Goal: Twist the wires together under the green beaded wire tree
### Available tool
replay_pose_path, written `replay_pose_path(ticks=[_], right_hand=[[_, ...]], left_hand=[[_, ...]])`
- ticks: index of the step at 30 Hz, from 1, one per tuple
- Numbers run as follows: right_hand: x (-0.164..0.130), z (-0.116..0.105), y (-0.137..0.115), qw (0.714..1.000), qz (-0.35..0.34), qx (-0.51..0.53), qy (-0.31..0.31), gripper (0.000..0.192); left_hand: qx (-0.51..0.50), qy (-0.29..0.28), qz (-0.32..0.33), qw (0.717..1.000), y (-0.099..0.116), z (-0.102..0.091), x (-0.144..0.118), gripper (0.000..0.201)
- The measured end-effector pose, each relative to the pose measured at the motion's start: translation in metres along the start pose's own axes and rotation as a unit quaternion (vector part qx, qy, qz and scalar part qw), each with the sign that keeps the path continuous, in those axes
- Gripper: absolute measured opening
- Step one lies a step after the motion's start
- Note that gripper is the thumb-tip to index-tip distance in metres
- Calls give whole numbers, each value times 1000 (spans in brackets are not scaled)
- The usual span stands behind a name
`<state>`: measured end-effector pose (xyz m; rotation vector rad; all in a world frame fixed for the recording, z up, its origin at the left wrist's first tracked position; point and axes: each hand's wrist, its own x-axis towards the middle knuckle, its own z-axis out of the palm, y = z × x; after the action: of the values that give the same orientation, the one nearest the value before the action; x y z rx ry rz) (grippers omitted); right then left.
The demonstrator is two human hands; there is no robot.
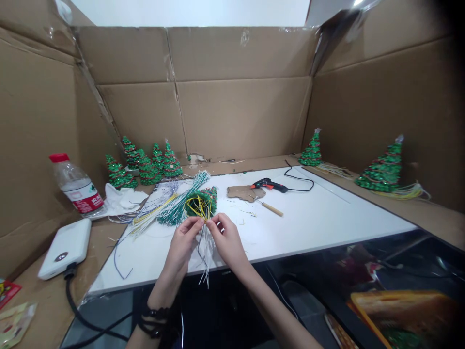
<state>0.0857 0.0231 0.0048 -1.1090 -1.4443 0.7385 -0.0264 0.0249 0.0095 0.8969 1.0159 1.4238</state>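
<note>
A small green tree point(211, 195) lies on its side on the white board, its hollow base turned toward me. Yellow strands point(199, 206) come out of that base and gather between my hands. My left hand point(187, 232) and my right hand point(224, 235) pinch the gathered strands from either side, fingertips almost touching. White strand ends point(207, 254) hang below my fingers toward the board's front edge. Beside the tree, to the left, lies a bundle of green and white strands point(174, 208).
A black and red glue gun point(271, 184) rests by a cardboard scrap point(244, 193) and a wooden-handled tool point(271, 209). Finished-looking green trees point(147, 167) stand back left, with two more point(381, 167) at right. A bottle point(78, 186) and white power bank point(67, 247) are left. Cardboard walls surround the board.
</note>
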Motion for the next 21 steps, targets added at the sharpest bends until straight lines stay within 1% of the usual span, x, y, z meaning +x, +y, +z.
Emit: replay_pose_path(ticks=[3, 6, 8, 13, 18, 21], right_hand=[[2, -3, 0, 1000, -4, -1, 3, 18], [4, -6, 1, 1000, 0, 11, -5, 18], [5, -6, 0, 999, 13, 31, -16, 19], [5, -4, -1, 993, 60, 90, -40, 23], [3, -2, 0, 981, 92, 157, -61, 27], [2, -1, -1, 976, 117, 174, -67, 27]], left_hand=[[8, -16, -7, 1000, 0, 0, -1, 21], [39, -10, 18, 999, -1, 1, -2, 18], [49, -8, 37, 998, -2, 1, -2, 17], [38, 6, 62, 997, -4, 3, -2, 17], [40, 22, 79, 996, -3, 7, -4, 16], [60, 22, 97, 993, -3, 8, -4, 15]])
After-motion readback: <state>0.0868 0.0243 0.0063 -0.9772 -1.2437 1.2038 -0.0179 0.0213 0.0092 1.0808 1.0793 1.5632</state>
